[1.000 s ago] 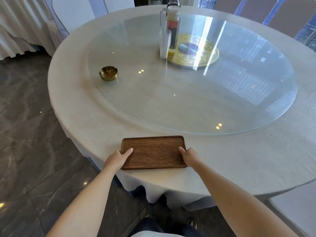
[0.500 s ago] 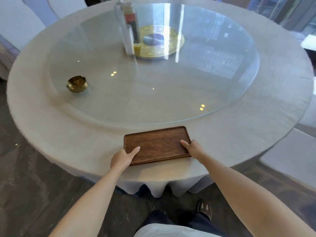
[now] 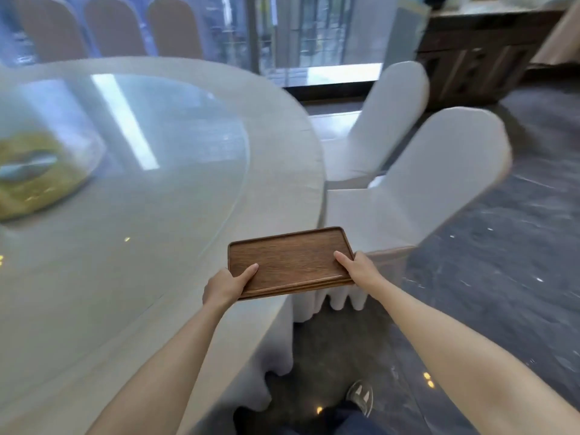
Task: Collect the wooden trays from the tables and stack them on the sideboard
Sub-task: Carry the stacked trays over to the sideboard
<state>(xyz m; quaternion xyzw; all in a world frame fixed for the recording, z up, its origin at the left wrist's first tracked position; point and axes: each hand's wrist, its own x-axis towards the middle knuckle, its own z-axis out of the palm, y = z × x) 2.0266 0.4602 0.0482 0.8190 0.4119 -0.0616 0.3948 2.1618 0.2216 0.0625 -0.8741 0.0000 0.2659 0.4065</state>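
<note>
I hold a brown wooden tray [image 3: 292,262] in the air at the right edge of the round table [image 3: 282,152], partly past its rim. My left hand [image 3: 226,285] grips the tray's near left corner, thumb on top. My right hand [image 3: 359,267] grips its right end, thumb on top. The tray is empty and roughly level. A dark wooden sideboard [image 3: 477,61] stands at the far right, by the window.
Two white-covered chairs [image 3: 417,180] stand right of the table, between me and the sideboard. A glass turntable [image 3: 163,171] with a gold centre piece [image 3: 34,180] covers the tabletop. More chairs stand behind the table. Dark tiled floor [image 3: 518,246] spreads to the right.
The tray has been lifted off the table edge and carried rightward in both hands. My view has swung right, bringing the chairs and sideboard into sight.
</note>
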